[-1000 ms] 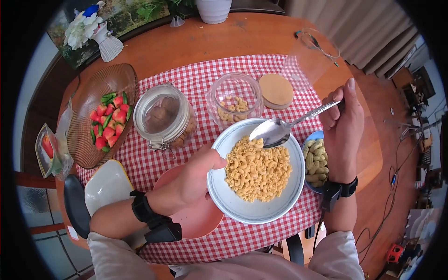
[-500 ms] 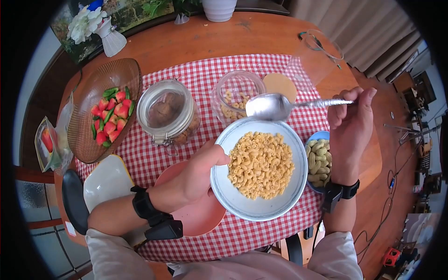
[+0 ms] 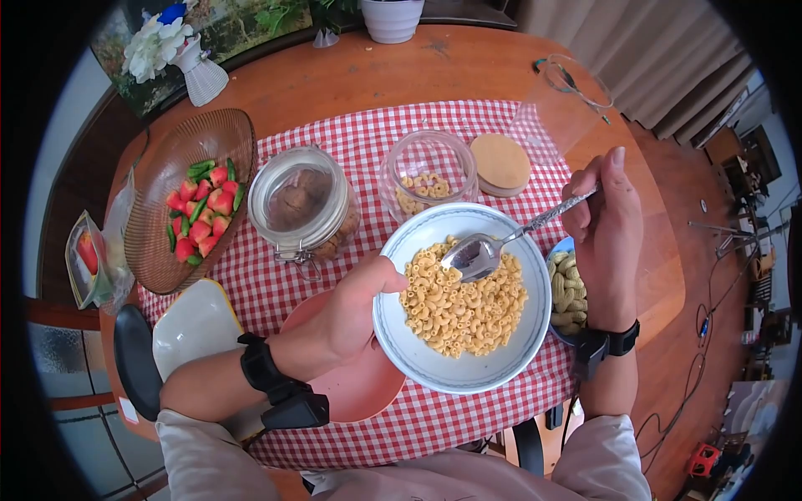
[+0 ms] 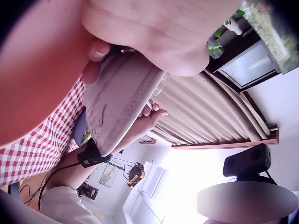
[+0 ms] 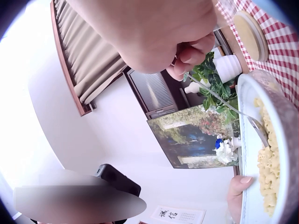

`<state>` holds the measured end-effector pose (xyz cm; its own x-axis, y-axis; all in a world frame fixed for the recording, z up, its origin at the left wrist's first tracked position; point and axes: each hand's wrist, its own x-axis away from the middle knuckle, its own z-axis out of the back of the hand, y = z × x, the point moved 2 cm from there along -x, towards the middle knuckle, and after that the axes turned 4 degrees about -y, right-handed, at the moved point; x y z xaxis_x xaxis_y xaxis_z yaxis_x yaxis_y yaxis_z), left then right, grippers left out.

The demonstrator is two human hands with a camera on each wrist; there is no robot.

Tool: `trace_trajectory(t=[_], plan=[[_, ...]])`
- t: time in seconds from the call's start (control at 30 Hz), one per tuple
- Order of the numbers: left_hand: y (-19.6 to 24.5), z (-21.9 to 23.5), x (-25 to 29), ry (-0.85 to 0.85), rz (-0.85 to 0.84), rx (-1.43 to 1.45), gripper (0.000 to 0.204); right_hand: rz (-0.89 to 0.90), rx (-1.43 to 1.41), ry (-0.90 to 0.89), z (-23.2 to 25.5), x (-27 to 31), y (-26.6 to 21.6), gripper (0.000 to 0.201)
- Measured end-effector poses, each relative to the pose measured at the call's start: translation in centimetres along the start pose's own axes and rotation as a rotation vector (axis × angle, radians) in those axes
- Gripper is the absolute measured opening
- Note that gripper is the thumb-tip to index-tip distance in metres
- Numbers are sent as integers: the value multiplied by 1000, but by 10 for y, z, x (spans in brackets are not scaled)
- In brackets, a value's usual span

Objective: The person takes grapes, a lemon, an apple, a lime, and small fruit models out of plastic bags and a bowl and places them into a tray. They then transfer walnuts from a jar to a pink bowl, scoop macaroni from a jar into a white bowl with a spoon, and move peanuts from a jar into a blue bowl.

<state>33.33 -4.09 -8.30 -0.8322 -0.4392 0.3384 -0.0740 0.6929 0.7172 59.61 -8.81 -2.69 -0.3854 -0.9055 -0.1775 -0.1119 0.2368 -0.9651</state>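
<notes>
My left hand grips the left rim of a white bowl, thumb over the edge and fingers beneath. Elbow macaroni fills the middle of the bowl. In my right hand is the handle of a metal spoon, whose tip dips into the pasta. The right wrist view also has the spoon down among the macaroni. Behind the bowl stands a glass jar with some macaroni at its bottom, beside a round wooden lid.
A clip-top jar of brown pieces stands left of centre, near a ribbed basket of red and green produce. A pink plate lies under my left forearm. Peanuts fill a blue bowl at right. A clear container stands back right.
The spoon first rose away from the pasta toward the glass jar, then came back down into the macaroni with my right hand. The left hand and bowl stay nearly in place.
</notes>
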Motion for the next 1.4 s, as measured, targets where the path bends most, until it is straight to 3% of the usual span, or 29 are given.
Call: trace_trajectory(t=[0.17,0.23,0.53,0.77,0.93,1.1,1.2,1.27,1.4], plan=[[9,-11,1,-41,-28,49,64,-118,-43,11,8,-6,3,50],[6,-12,1,-22,-15,111,65,-133,-182,11,10,-7,4,51],[0,-1,-2,7,44,84,68,-1,-110,222,0,-6,3,51],[11,-10,2,-50,-15,48,67,158,-304,39,18,-6,-1,51],[15,-5,1,46,-30,44,63,208,2,79,6,-1,-7,54],[16,-3,-1,57,-58,66,48,250,-9,50,5,1,-6,55],[17,2,-9,26,-36,-49,44,244,-13,29,4,1,-6,54],[20,12,-14,-70,38,-337,52,242,-9,32,3,1,-6,54],[20,16,-16,6,113,-380,49,249,4,35,4,1,-6,54]])
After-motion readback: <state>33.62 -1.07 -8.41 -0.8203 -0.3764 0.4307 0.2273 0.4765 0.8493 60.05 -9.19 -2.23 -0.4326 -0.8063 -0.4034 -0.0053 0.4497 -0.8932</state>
